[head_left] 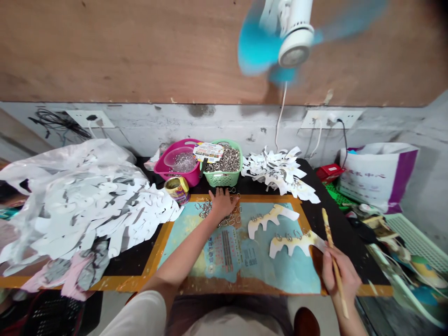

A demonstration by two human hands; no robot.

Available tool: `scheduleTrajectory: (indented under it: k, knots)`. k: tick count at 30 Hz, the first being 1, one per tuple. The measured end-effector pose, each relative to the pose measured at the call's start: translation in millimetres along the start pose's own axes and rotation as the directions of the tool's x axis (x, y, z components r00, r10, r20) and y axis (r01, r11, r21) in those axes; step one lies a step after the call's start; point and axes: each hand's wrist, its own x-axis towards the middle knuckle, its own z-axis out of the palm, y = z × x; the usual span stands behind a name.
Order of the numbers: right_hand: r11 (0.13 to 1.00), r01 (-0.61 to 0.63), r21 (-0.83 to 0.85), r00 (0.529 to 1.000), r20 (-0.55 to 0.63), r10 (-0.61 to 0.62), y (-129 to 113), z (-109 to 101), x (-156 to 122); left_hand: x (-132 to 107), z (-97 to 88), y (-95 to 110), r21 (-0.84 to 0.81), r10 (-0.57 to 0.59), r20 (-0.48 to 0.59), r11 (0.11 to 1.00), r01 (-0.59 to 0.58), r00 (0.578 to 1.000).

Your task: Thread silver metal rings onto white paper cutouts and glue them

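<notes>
My left hand (222, 205) reaches to the far side of the blue mat (185, 247), with its fingers spread over a scatter of small metal rings (234, 218). Pinched in my right hand (341, 275), near the mat's right side, is a slim brush (334, 261) with a pale handle and a yellowish, caked tip pointing away from me. Two white scalloped cutouts lie between my hands. The farther cutout (271, 218) and the nearer cutout (294, 243) both have a yellowish coating and several metal rings along their upper edges.
Beyond the mat stand an open tin (177, 189), a pink basket (163, 170) and a green basket (224, 179) of metal rings. White cutouts (133, 210) heap at left; more ringed cutouts (280, 170) pile at back right. A blue fan (261, 49) spins overhead.
</notes>
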Motion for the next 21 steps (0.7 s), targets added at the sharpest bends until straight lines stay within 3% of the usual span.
scheduleTrajectory:
  k: [6,14,21]
  knots:
    - [1.0,0.01,0.003,1.0,-0.002,-0.01,-2,-1,1,-30,-22.1,-13,-0.144,0.118,-0.019,0.982,-0.12,0.993]
    - [1.0,-0.002,-0.016,1.0,0.0,0.002,-2,-1,1,0,-24.5,-57,-0.388,0.093,-0.028,0.917,-0.097,0.995]
    - [1.0,0.006,-0.01,1.0,0.015,-0.006,-2,-1,2,13,-15.9,-77,-0.553,0.132,-0.014,0.825,-0.118,0.991]
